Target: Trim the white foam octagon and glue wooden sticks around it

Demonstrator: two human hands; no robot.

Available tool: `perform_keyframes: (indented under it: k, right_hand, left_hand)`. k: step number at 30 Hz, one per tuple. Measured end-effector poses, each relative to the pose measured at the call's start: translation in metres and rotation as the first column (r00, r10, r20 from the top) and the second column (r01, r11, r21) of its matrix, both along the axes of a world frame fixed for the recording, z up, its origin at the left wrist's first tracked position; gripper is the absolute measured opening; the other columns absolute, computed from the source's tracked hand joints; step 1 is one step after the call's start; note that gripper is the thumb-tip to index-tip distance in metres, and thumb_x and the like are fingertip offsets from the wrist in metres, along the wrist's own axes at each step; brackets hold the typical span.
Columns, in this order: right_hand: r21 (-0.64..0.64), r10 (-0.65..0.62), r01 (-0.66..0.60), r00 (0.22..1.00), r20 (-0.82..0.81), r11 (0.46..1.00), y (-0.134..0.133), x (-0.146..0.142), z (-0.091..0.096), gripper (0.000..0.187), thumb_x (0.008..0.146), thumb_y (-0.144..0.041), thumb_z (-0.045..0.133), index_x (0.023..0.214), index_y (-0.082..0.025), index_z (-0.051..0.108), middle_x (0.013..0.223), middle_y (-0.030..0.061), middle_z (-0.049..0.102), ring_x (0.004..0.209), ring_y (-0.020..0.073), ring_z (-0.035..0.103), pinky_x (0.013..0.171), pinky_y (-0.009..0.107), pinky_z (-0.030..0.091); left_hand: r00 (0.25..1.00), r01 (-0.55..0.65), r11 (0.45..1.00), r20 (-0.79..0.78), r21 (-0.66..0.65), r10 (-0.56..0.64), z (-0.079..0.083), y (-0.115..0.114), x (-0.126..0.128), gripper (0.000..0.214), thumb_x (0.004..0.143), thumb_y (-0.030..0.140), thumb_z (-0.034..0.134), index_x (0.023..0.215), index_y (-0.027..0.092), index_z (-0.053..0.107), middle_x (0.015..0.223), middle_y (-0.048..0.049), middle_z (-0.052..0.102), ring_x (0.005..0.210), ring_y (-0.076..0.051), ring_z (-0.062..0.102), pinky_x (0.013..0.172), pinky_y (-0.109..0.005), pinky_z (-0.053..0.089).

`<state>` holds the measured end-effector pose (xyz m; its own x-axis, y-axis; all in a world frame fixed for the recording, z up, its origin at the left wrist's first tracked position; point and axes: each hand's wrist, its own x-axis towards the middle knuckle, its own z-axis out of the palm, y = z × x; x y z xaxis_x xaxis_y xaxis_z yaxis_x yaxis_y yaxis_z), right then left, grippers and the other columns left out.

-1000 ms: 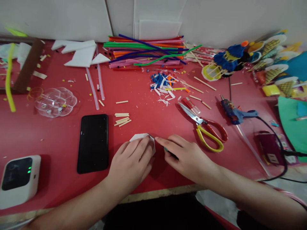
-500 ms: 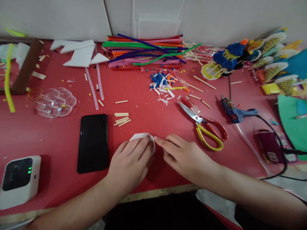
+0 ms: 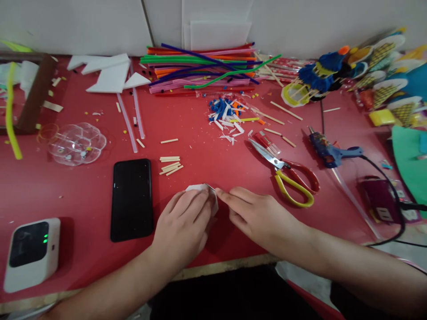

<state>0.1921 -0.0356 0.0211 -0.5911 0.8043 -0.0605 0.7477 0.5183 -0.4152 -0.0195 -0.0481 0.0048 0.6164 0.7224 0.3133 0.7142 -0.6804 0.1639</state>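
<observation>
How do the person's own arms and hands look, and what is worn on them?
The left hand and right hand are bare, with no visible glove or ring. The left forearm and right forearm show no sleeve or marking. Plain black clothing appears between them.

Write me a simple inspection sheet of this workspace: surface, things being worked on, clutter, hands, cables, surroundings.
Surface: red tabletop, dotted with small scraps.
Work piece: white piece, partly covered.
Clutter: scissors, black phone, short sticks, coloured pipe cleaners, pile of cut bits.
Hands: left hand lies over the white piece; right hand points its index finger at the edge, contact unclear.
Cables: black cable curves from the glue gun.
Surroundings: pale wall with white sheets against it; other people, nothing seen.
</observation>
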Motion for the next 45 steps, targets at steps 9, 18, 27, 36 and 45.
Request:
perform_keyframes:
  k: [9,18,27,36,45]
  right_hand:
    - [0.001,0.12,-0.122,0.977,0.178,0.993,0.003,-0.004,0.002,0.05,0.093,-0.004,0.05,0.143,-0.008,0.055,0.098,0.0103,0.074,0.079,0.0189,0.072,0.061,0.027,0.058]
    - [0.027,0.178,-0.19,0.956,0.234,0.981,0.001,-0.001,0.004,0.047,0.092,-0.004,0.052,0.139,-0.004,0.057,0.105,0.0127,0.074,0.078,0.0185,0.072,0.065,0.028,0.06]
    - [0.029,0.136,-0.142,0.978,0.156,0.989,-0.011,0.012,-0.001,0.049,0.092,-0.005,0.047,0.141,-0.008,0.057,0.103,0.0115,0.075,0.08,0.0172,0.072,0.065,0.025,0.061]
    - [0.012,0.095,-0.096,0.994,0.047,0.995,-0.026,0.028,0.005,0.043,0.096,-0.007,0.044,0.136,-0.005,0.06,0.102,0.0123,0.073,0.08,0.0187,0.073,0.069,0.03,0.065]
    - [-0.403,-0.526,0.376,0.762,-0.378,0.835,-0.002,0.02,0.006,0.021,0.091,-0.028,0.06,0.108,-0.019,0.068,0.093,0.0054,0.075,0.079,0.0163,0.07,0.067,0.027,0.057]
  left_hand:
    - [0.999,0.032,0.999,0.001,-0.039,-0.032,-0.006,0.002,-0.001,0.039,0.09,0.012,0.05,0.123,0.006,0.068,0.128,-0.0127,0.072,0.119,-0.03,0.067,0.103,-0.045,0.057]
    - [1.0,0.021,0.999,0.0,-0.036,-0.021,-0.004,0.001,0.0,0.035,0.095,0.018,0.05,0.123,0.007,0.067,0.124,-0.0148,0.073,0.117,-0.03,0.067,0.101,-0.046,0.058]
    - [0.999,0.018,0.999,0.045,-0.047,-0.016,-0.003,0.002,-0.001,0.036,0.096,0.021,0.052,0.128,0.009,0.064,0.122,-0.0157,0.073,0.119,-0.029,0.066,0.104,-0.046,0.056]
    - [1.0,0.008,0.996,0.008,-0.083,-0.007,-0.002,0.002,-0.001,0.035,0.097,0.025,0.056,0.127,0.01,0.065,0.126,-0.014,0.072,0.124,-0.033,0.062,0.104,-0.049,0.054]
    - [0.997,-0.036,0.998,-0.065,-0.047,0.033,0.003,0.0,-0.007,0.046,0.095,0.042,0.056,0.129,0.013,0.066,0.126,-0.0126,0.071,0.106,-0.034,0.063,0.08,-0.047,0.057]
